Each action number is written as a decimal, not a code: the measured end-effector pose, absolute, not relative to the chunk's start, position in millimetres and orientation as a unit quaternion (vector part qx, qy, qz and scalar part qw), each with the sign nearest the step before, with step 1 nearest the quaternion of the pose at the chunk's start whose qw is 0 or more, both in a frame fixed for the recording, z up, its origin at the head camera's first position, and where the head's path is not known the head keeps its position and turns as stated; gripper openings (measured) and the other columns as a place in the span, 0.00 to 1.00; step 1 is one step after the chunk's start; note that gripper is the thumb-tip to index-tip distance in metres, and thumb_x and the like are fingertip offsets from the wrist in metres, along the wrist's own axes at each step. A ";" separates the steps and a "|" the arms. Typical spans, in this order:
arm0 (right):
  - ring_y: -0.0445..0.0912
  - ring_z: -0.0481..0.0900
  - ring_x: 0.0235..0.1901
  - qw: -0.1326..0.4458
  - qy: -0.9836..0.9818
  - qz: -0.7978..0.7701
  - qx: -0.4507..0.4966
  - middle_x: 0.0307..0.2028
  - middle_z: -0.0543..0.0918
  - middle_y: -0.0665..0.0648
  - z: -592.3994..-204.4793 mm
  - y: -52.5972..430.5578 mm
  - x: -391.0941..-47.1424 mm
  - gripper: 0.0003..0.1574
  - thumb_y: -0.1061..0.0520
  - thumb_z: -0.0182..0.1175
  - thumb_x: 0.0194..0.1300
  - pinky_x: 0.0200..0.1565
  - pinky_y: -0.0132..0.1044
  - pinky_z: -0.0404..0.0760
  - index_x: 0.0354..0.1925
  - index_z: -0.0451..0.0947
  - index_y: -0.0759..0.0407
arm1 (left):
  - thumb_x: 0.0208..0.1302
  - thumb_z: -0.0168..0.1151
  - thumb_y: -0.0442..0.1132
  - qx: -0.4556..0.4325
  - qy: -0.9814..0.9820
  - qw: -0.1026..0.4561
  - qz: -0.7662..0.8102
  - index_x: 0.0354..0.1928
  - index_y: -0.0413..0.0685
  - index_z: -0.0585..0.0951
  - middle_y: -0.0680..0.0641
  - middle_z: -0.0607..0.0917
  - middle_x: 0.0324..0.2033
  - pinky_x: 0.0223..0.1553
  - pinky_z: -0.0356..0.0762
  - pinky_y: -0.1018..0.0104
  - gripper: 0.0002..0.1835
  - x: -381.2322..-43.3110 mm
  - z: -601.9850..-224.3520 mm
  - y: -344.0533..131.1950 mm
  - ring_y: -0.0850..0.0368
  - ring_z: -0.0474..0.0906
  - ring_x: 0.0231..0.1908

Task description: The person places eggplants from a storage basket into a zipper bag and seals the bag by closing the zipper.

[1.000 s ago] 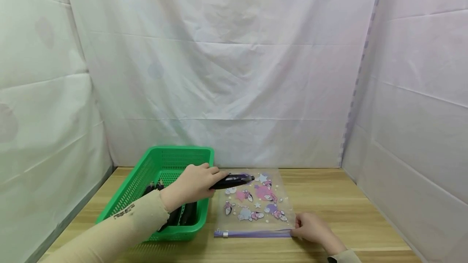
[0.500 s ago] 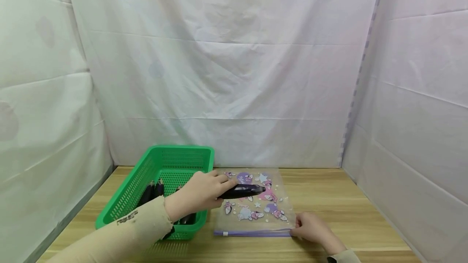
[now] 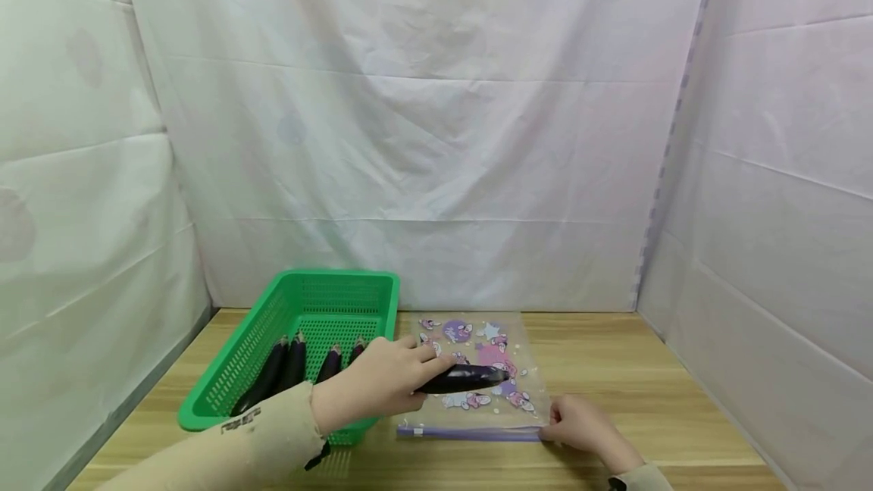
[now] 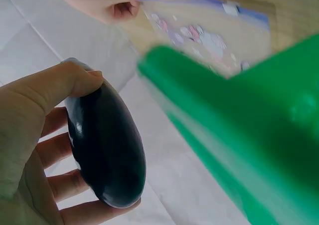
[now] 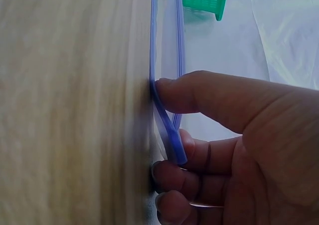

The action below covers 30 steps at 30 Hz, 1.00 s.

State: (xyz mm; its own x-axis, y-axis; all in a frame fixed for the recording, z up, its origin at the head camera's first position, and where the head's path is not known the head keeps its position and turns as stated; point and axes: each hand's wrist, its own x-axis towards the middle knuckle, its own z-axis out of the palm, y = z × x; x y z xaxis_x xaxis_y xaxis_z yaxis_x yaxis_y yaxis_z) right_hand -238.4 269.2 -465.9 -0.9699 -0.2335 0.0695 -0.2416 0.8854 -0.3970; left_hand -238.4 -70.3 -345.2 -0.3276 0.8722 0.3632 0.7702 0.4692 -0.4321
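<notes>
One eggplant [image 3: 467, 378] nearer zip [image 3: 477, 435], four in basket [image 3: 341, 276]

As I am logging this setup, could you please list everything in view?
Basket: one, green, on the table's left side
Basket eggplants: at least four, dark purple, inside it
Held eggplant: one, dark purple, in left hand
Zip bag: one, clear with pastel prints, purple zip strip, right of basket
Slider: one, white, strip's left end
Table: one, wood-toned, beneath
Sheets: count unclear, white, back and sides
Sleeves: two, cream, both arms
Hands: two, left gripping eggplant, right pinching strip's right end
</notes>
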 end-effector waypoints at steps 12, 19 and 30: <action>0.39 0.64 0.12 -0.003 -0.971 0.213 0.111 0.11 0.69 0.45 -464.6 268.3 -237.8 0.17 0.47 0.64 0.41 0.16 0.33 0.61 0.13 0.67 0.52 | 0.45 0.63 0.52 -0.533 -0.795 0.284 0.056 0.56 0.59 0.71 0.58 0.76 0.34 0.09 0.46 0.74 0.31 -220.9 -361.5 -58.6 0.63 0.66 0.22; 0.39 0.64 0.12 0.006 -0.972 0.204 0.115 0.10 0.68 0.44 -465.2 268.2 -237.3 0.18 0.47 0.65 0.40 0.16 0.33 0.61 0.12 0.67 0.51 | 0.45 0.63 0.50 -0.529 -0.801 0.280 0.033 0.57 0.60 0.70 0.60 0.76 0.33 0.08 0.43 0.74 0.32 -212.8 -369.5 -56.0 0.65 0.63 0.22; 0.38 0.64 0.11 0.013 -0.972 0.202 0.118 0.10 0.68 0.43 -468.3 268.5 -237.8 0.18 0.45 0.65 0.40 0.15 0.33 0.62 0.12 0.67 0.51 | 0.47 0.63 0.54 -0.534 -0.806 0.253 0.034 0.58 0.60 0.69 0.61 0.76 0.32 0.10 0.47 0.76 0.33 -207.0 -386.1 -52.4 0.66 0.66 0.25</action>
State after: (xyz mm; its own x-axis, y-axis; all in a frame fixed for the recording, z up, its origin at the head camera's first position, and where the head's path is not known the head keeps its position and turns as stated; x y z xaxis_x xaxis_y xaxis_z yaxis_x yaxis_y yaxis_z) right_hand -237.8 268.5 -468.3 -0.9719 -0.2241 0.0724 -0.2344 0.8908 -0.3893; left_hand -207.0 -52.4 -386.1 -0.3015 0.8780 0.3717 0.8433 0.4274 -0.3258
